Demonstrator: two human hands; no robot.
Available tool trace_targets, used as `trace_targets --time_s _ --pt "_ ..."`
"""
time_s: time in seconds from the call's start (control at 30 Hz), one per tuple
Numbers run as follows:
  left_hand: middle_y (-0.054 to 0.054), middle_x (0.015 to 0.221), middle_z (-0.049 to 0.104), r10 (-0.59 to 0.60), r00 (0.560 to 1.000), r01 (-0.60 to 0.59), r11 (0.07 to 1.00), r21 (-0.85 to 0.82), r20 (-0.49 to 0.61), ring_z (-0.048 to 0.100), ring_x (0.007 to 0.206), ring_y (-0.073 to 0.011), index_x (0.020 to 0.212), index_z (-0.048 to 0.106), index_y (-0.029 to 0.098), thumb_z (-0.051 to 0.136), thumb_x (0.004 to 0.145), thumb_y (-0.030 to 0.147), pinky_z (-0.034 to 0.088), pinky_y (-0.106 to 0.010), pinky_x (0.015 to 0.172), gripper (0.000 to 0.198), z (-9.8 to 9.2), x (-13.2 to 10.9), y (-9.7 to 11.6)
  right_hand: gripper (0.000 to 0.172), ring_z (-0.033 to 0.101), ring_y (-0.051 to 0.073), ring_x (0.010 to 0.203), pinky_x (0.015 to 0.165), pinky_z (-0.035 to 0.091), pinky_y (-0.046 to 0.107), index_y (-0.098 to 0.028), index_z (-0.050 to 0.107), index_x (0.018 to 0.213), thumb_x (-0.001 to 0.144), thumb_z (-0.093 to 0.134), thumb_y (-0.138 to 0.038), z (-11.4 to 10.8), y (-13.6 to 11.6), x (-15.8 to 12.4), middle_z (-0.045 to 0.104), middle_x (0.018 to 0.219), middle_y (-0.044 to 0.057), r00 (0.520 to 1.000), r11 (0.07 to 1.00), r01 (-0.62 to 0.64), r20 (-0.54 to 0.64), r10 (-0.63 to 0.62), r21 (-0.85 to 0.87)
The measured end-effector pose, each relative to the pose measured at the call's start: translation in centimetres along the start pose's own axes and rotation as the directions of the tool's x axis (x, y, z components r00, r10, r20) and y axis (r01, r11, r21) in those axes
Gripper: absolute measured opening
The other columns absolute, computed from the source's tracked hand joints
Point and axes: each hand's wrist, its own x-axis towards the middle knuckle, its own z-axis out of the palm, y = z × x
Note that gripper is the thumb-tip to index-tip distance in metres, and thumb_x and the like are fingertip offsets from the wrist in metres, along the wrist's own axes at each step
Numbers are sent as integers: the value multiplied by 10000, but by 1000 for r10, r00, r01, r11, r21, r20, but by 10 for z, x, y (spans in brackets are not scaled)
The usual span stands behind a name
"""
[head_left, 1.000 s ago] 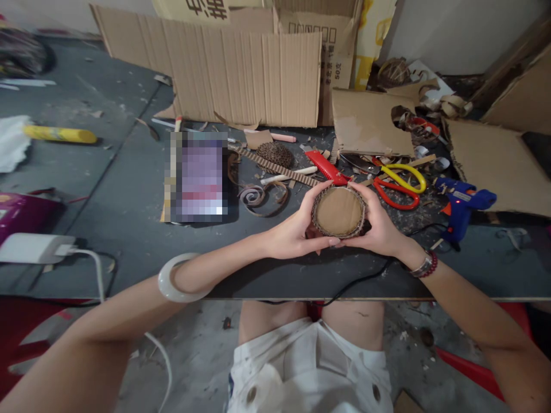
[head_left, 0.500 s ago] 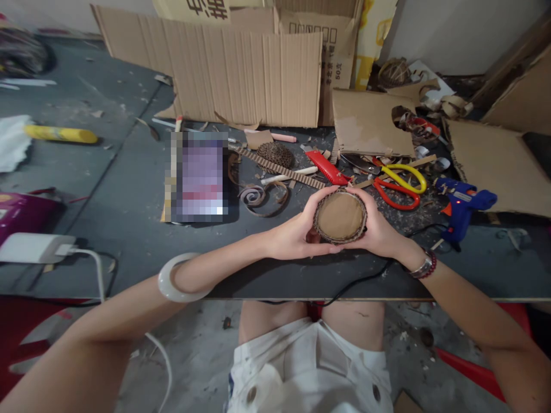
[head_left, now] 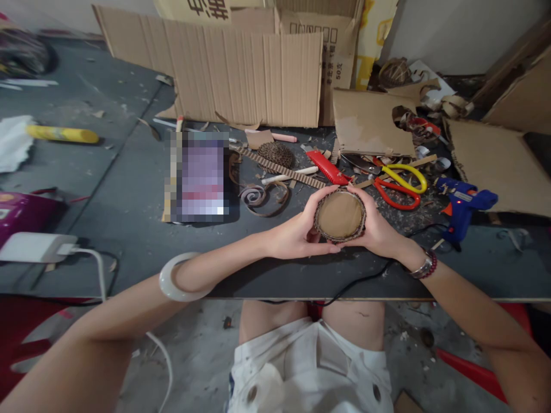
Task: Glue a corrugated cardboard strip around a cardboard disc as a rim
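Two hands clasped corrugated cardboard disc [head_left: 340,215]: left hand [head_left: 293,229], right hand [head_left: 379,229] curled closed around rim from opposite sides; red utility knife [head_left: 327,168], yellow-handled scissors [head_left: 404,178] lay just beyond.

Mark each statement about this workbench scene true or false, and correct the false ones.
1. The left hand and right hand hold a round piece of corrugated cardboard between them. True.
2. The white bangle is on the right arm. False: it is on the left arm, and a wristwatch is on the right.
3. A blue hot glue gun lies left of the hands. False: it lies to their right.
4. A red utility knife lies just beyond the hands. True.
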Motion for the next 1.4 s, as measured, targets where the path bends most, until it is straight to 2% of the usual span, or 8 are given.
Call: trace_targets --time_s 0.1,0.23,0.37,0.5,0.63,0.83,1.1,1.4 --pt "-190 1475 253 88 996 -87 995 55 -26 623 1021 -262 1471 35 300 707 791 342 617 -338 699 957 0 2 0 1101 351 358 1384 1127 322 545 -274 189 1470 597 809 -528 0 0 0 322 1511 137 999 999 33 -7 -33 10" --pt "-170 1491 242 185 981 -176 977 120 -67 354 1359 -369 1468 88 238 713 779 337 464 -509 1041 935 0 4 0 1106 386 331 1366 1106 373 515 -294 178 1473 597 814 -519 -1 -3 1 326 1514 120 998 997 61 -23 -60 51" --pt "-175 1503 213 76 992 -74 997 25 -102 606 1064 -285 1468 71 317 714 784 371 626 -365 711 940 0 4 -1 1100 361 319 1383 1127 350 507 -297 199 1473 591 821 -508 -1 -4 3 325 1518 107 991 992 93 -108 -83 90" --pt "-187 1424 336 -4 996 -5 995 -98 -90 603 630 -82 1465 44 363 716 792 357 538 -201 423 951 -1 3 0 1063 382 310 1372 1123 366 498 -297 244 1459 591 822 -504 0 -3 4 349 1505 99 985 985 111 -150 -91 130" --pt "-181 1349 421 -46 994 32 991 -133 -104 595 602 -79 1467 58 335 739 769 348 533 -201 412 976 -1 4 2 1045 379 317 1373 1128 358 504 -283 268 1457 597 819 -507 -1 -3 5 365 1497 103 984 988 105 -153 -87 115" --pt "-188 1448 309 -43 992 29 992 -119 -115 624 692 -109 1475 92 351 762 744 357 538 -196 426 991 -3 3 1 1051 363 310 1386 1141 339 500 -301 238 1477 617 810 -497 -2 -2 4 357 1512 86 984 986 134 -129 -121 101" --pt "-185 1424 333 -96 995 91 983 -162 -22 583 617 -63 1471 -9 396 733 781 328 535 -192 416 1016 -4 3 -1 1040 326 300 1407 1154 312 489 -323 198 1488 649 788 -497 -3 -2 4 330 1529 72 982 982 158 -115 -147 99" --pt "-182 1519 150 -64 998 65 978 -199 9 590 665 -66 1451 3 436 707 803 348 573 -219 450 962 -3 2 0 1051 222 341 1447 1166 231 558 -263 23 1505 742 692 -538 -2 -7 -1 217 1565 139 997 997 74 23 -74 13"
